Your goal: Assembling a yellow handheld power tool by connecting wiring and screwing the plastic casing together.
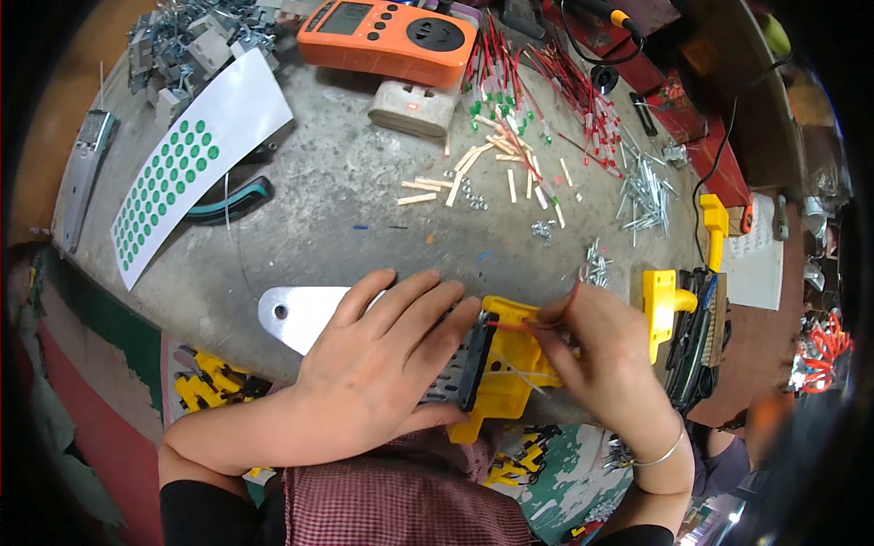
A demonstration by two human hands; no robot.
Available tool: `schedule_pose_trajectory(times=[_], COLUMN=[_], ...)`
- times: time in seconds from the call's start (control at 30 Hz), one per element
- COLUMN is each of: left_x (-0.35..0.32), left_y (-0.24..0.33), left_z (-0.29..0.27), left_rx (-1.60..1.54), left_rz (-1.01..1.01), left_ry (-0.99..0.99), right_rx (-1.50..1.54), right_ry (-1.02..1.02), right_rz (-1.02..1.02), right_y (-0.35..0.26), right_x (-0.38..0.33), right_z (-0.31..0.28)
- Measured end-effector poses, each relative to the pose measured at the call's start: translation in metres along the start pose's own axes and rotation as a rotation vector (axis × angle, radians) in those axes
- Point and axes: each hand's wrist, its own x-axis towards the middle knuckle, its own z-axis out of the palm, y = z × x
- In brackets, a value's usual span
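Observation:
A flat tool with a rounded silver metal plate (pixel 300 314), a black slotted crosspiece (pixel 473 369) and an open yellow plastic housing (pixel 505 378) lies across the table's near edge. My left hand (pixel 369 364) spans the plate, its fingers on the far side and its thumb at the near edge of the crosspiece, gripping it. Closed in a pinch, my right hand (pixel 605 346) has a thin red wire (pixel 508 325) running from its fingertips into the housing. A pale lead (pixel 523 375) crosses the housing below. Part of the plate is hidden under my left hand.
Beyond my hands lie pale sleeves (pixel 469 168), red-wired lamps (pixel 596 118), screws (pixel 646 196) and a sheet of green stickers (pixel 246 100). An orange meter (pixel 387 41) stands at the back. More yellow housings (pixel 660 314) lie right; a black-and-teal tool (pixel 237 200) lies left.

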Motion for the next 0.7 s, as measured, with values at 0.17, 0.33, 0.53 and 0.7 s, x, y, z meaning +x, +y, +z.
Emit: schedule_pose_trajectory(times=[0.17, 0.33, 0.53, 0.7], left_x=[0.000, 0.001, 0.003, 0.003], left_y=[0.002, 0.001, 0.005, 0.002], left_z=[0.001, 0.001, -0.001, -0.001], left_rx=[0.005, -0.011, -0.057, 0.005], left_rz=[-0.042, -0.037, -0.085, -0.059], left_ry=[-0.056, -0.036, -0.069, -0.041], right_rx=[-0.123, -0.120, -0.062, -0.242], right_ry=[-0.050, -0.089, -0.196, -0.197], right_rz=[-0.190, -0.234, -0.241, -0.059], right_y=[0.009, 0.012, 0.016, -0.003], right_x=[-0.002, 0.007, 0.011, 0.005], right_z=[0.009, 0.007, 0.001, 0.008])
